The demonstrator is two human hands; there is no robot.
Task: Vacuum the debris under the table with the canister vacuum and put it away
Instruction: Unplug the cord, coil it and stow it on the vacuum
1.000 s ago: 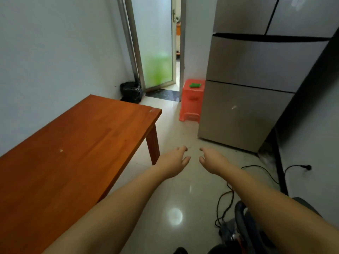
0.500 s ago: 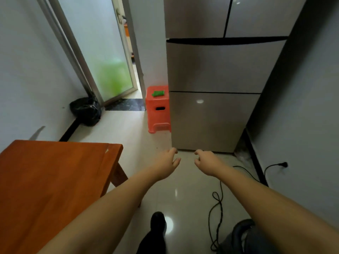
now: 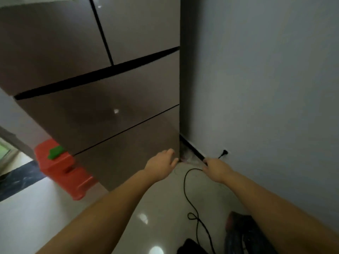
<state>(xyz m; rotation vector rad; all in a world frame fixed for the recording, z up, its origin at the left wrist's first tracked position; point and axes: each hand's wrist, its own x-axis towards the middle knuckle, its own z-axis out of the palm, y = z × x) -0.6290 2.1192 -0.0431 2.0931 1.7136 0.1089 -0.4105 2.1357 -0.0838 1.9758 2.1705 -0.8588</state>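
While both bare hands reach forward, thin black cord (image 3: 194, 211) loops, glossy tile floor (image 3: 36, 217)

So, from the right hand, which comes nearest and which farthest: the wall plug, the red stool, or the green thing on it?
From the right hand in the head view:
1. Wall plug, just above it, low on the right wall.
2. Red stool, far left beside the fridge.
3. Green thing, on the stool's top; too close to the stool to rank firmly.

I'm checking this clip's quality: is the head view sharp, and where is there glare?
Head view: soft with motion blur throughout, and tilted; the fridge edges lean and smear. Glare spots sit on the glossy floor near the black cord and one on the fridge front. The left hand and right hand look blurred.
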